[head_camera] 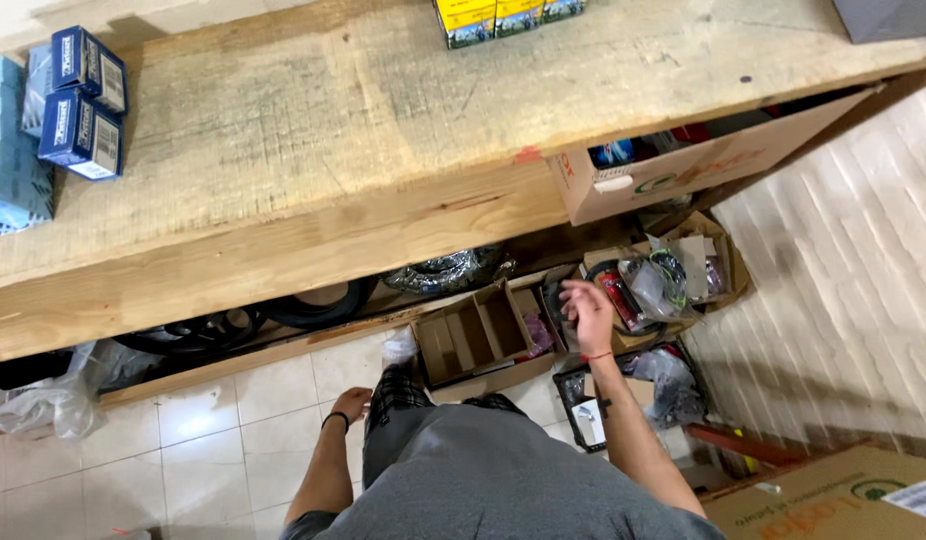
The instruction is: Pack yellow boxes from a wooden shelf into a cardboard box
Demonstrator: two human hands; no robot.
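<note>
- Two hands in view: the right hand (586, 312), fingers loosely spread and empty, hovers above a small open cardboard box (608, 300) of plastic-bagged parts on the floor, right of centre; contact cannot be told.
- Left hand (352, 404), loosely curled and holding nothing, rests by the person's checked trouser leg (393, 400) over the pale floor tiles (233, 440).
- Divided cardboard box (473, 340), open-topped, lies just left of the right hand, its long axis running left-right.
- Rough wooden tabletop (313, 130) spans the far side, carrying blue cartons (83, 100) at far left.
</note>
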